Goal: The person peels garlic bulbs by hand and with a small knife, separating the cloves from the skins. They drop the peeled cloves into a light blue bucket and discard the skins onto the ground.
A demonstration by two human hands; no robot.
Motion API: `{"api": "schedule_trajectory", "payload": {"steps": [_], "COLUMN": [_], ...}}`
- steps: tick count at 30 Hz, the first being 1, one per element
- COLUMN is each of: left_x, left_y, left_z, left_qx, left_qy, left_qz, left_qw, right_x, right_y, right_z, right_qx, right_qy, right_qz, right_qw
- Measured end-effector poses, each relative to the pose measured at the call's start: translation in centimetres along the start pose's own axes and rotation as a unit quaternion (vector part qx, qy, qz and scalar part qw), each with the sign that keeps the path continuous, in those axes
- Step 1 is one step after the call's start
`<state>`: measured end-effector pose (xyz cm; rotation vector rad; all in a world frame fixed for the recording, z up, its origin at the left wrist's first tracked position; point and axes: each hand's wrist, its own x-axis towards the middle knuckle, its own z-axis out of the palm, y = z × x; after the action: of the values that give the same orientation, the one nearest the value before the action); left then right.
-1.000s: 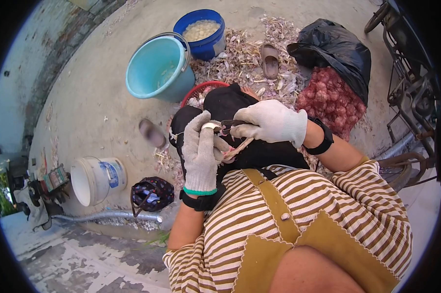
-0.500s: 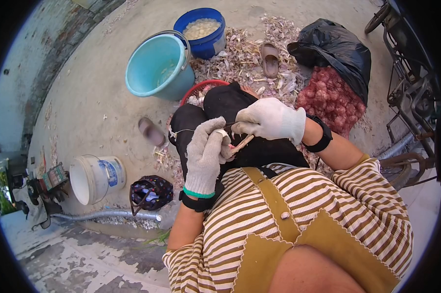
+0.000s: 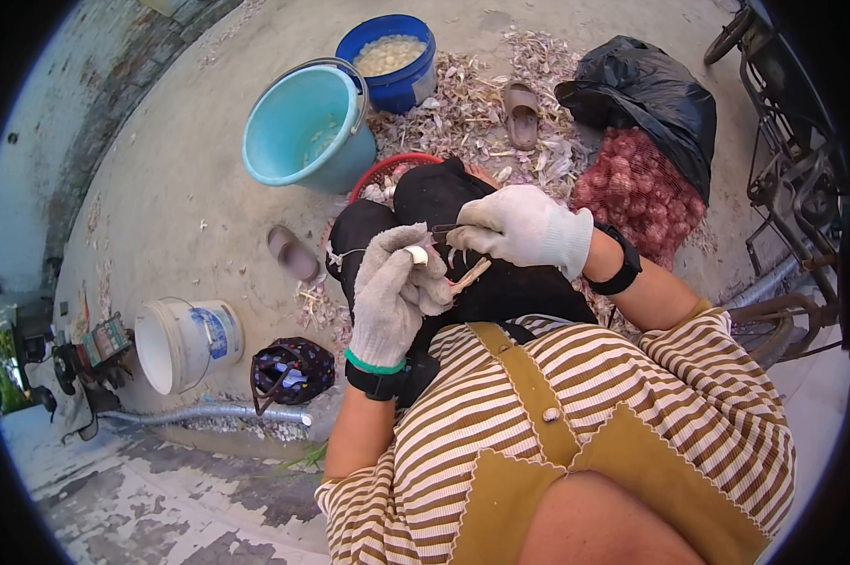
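My left hand point(image 3: 390, 287), in a grey-white knit glove, is closed round a garlic bulb whose dry stem point(image 3: 472, 274) sticks out to the right. A pale, bare garlic clove point(image 3: 416, 254) shows between its thumb and fingers. My right hand point(image 3: 516, 229), gloved in white, pinches a thin dark tool point(image 3: 444, 228) that points at the left hand; its exact kind is too small to tell. Both hands are close together above my black-trousered lap point(image 3: 500, 297). Partly hidden beyond my knees is a red basket point(image 3: 387, 169) with garlic in it.
A turquoise bucket point(image 3: 265, 151) and a blue bucket point(image 3: 349, 47) of peeled cloves stand ahead. Garlic skins point(image 3: 462, 132) litter the floor round a slipper point(image 3: 521, 115). To the right are a red net sack of garlic point(image 3: 632, 193) and a black bag point(image 3: 646, 89). A white bucket point(image 3: 161, 348) lies left.
My left hand has turned a little and its thumb has shifted, so the pale clove shows more. The right hand has drawn slightly away, still pinching the thin tool.
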<state>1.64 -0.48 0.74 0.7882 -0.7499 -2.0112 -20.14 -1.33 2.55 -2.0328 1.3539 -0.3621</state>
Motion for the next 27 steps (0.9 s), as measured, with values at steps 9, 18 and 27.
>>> {"api": "schedule_trajectory", "payload": {"steps": [9, 18, 27], "left_x": [0.8, 0.1, -0.5], "left_y": [-0.9, -0.6, 0.5], "left_z": [0.7, 1.4, -0.6], "left_qx": [0.171, 0.306, 0.073], "left_qy": [0.119, 0.133, 0.008], "left_qz": [0.086, 0.072, -0.038], "left_qw": [0.974, 0.940, 0.997], "right_x": [-0.3, -0.1, 0.3], "right_y": [-2.0, -1.7, -0.7], "right_z": [0.1, -0.1, 0.3], "right_qx": [-0.098, -0.126, -0.084], "right_qy": [-0.028, -0.053, -0.009], "right_qz": [0.040, 0.036, -0.012], "right_qw": [0.994, 0.990, 0.996]}}
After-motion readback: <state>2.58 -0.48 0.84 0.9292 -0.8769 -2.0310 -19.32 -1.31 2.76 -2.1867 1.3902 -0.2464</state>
